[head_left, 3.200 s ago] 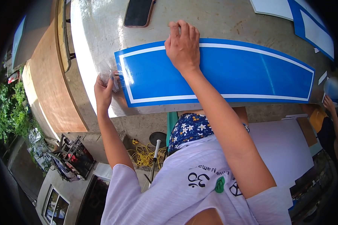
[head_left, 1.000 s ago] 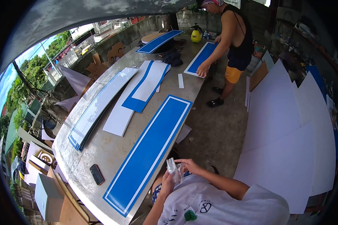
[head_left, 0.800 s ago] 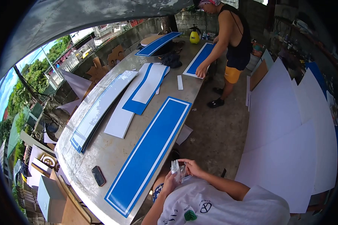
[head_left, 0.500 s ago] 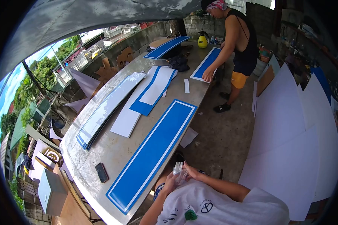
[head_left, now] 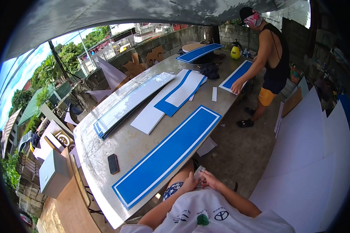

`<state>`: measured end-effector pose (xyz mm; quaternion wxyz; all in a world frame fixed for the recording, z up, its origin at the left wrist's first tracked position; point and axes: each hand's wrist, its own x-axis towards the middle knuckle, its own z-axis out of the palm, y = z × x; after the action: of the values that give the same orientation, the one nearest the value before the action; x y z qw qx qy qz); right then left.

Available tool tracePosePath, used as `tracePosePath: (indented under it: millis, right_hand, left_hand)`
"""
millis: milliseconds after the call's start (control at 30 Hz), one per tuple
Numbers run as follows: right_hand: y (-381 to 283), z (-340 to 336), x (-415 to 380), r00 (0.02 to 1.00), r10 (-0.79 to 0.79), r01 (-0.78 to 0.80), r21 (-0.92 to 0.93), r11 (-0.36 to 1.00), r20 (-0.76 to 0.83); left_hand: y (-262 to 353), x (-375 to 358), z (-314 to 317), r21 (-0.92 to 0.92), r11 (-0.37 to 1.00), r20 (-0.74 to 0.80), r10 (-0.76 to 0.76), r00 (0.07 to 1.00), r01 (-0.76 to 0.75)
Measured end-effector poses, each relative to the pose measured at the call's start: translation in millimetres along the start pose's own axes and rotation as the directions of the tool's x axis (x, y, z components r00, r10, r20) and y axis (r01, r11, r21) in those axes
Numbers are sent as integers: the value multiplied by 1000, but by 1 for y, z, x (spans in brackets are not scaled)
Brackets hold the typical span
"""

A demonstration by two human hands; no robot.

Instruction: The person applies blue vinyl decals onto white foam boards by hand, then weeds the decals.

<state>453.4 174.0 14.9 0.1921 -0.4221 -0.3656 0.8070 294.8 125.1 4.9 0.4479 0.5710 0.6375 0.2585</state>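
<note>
My left hand (head_left: 190, 182) and my right hand (head_left: 210, 179) are close together above my lap, beside the table's near edge. Both have their fingers closed round a small clear plastic item (head_left: 199, 173), partly hidden by them. Nearest to them on the table lies a long blue panel (head_left: 167, 155) with a white border line. A black phone (head_left: 113, 164) rests to its left. Farther up are a white board (head_left: 147, 118), a blue and white sheet (head_left: 182, 93) and a stack of long panels (head_left: 134, 101).
Across the table (head_left: 93, 163), a co-worker (head_left: 274, 58) leans over another blue panel (head_left: 237, 75). A yellow sprayer (head_left: 235, 51) and a dark cloth (head_left: 210, 70) sit at the far end. Large white sheets (head_left: 299, 155) stand at the right, a grey box (head_left: 55, 173) at the left.
The view has shifted, so the table and co-worker appear farther right. My hands have closed in more around the clear item, which shows less now.
</note>
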Motion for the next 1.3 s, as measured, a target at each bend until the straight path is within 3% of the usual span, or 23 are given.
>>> tracePosePath:
  millis: [33, 67, 133, 300, 467, 567, 667, 733, 800, 900, 1033, 1100, 1133, 1200, 1233, 1300]
  right_hand:
    - [-1, 0, -2, 999, 15, -12, 64, 998, -38]
    - [-1, -2, -4, 997, 33, -24, 127, 992, -75]
    - [-2, -4, -4, 996, 46, -33, 159, 987, -76]
    - [1, -4, 1, 978, 99, -76, 126, 989, -186]
    - [6, -7, 9, 989, 68, -50, 132, 990, -132]
    - [8, -11, 8, 996, 3, 13, 184, 983, -90]
    - [6, -11, 3, 992, -97, 111, 195, 975, -77]
    - [5, -8, 2, 988, -137, 148, 186, 971, -73]
    - [6, -6, 4, 956, -283, 286, 31, 958, -73]
    - [7, -6, 7, 936, -348, 345, -65, 936, -47]
    - [15, -16, 8, 939, -343, 339, -78, 938, -41]
    - [20, -23, 13, 925, -380, 349, -328, 878, -31]
    - [24, -27, 14, 925, -378, 347, -329, 878, -32]
    - [8, -10, 1, 762, -648, 404, -784, 471, 3]
    - [-4, 1, -7, 764, -646, 403, -783, 473, 3]
    - [-29, 24, -27, 755, -626, 293, -955, 54, 196]
  left_hand:
    - [-2, 1, 4, 28, 993, -51, 117, 992, -116]
    - [-3, 1, 6, 21, 994, -65, 111, 992, -110]
    - [-5, 1, 8, 119, 960, -80, 264, 961, -253]
    - [0, -2, 1, 133, 968, 4, 214, 977, -212]
    - [2, -4, 0, 70, 988, -4, 140, 990, -140]
    - [-5, 2, 1, -73, 984, -2, 161, 987, -161]
    - [-10, 4, 2, 21, 998, -60, 67, 996, -66]
    - [-15, 8, -1, 192, 980, 37, 45, 998, -51]
    - [-6, 4, -6, 199, 978, 20, 58, 998, -61]
    - [-5, 4, -10, 236, 966, 25, 98, 995, -101]
    - [-8, 8, -6, 247, 958, 51, 135, 990, -143]
    - [-6, 7, -4, 250, 957, 75, 136, 988, -150]
    - [-4, 7, -4, 288, 950, 80, 103, 992, -122]
    - [-5, 8, -2, 324, 942, 83, 68, 994, -91]
    - [-6, 9, -1, 353, 928, 95, 87, 992, -115]
    - [-6, 8, 1, 380, 915, 110, 99, 989, -134]
